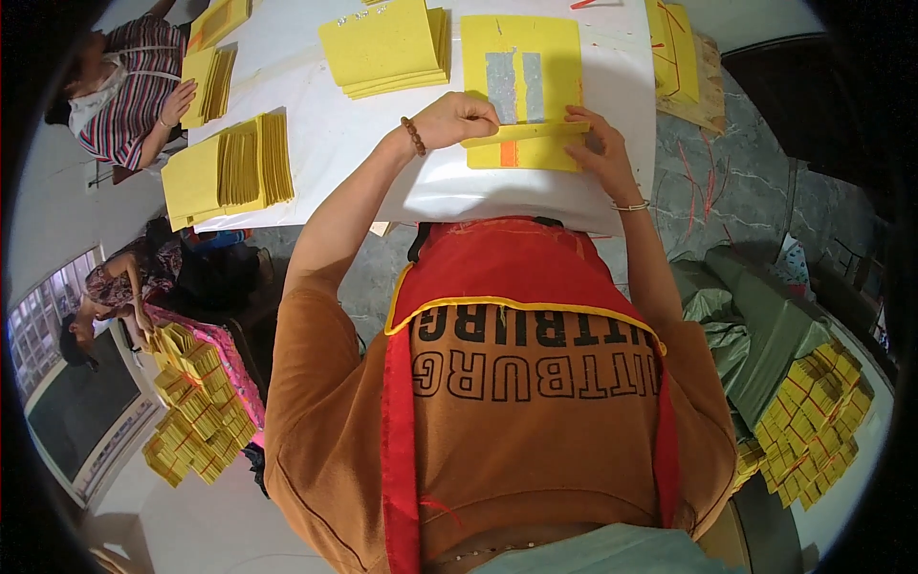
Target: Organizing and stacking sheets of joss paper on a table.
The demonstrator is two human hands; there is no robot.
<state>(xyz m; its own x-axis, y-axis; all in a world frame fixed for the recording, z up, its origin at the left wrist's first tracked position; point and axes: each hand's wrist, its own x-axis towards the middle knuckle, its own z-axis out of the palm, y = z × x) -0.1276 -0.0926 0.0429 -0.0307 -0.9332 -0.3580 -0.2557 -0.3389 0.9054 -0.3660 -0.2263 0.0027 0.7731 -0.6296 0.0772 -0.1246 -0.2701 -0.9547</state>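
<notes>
A stack of yellow paper (pixel 562 62) lies on the table in front of me, with two silver patches and a narrow orange patch on its face. Across its lower part runs a flat yellow strip, which looks like a folded edge of the top sheet. My left hand (pixel 451 121) is closed in a pinch at the strip's left end. At the right end, my right hand (pixel 604 158) has its fingers and thumb bent around the strip. Left of the paper sits a fanned pile of yellow sheets (pixel 382 46).
The white-covered table (pixel 335 143) carries more folded yellow bundles (pixel 229 167) at the left. A person in a striped top (pixel 134 81) has a hand on one bundle. Tied yellow packs (pixel 676 53) stand at the far right; more are heaped (pixel 818 421) behind me.
</notes>
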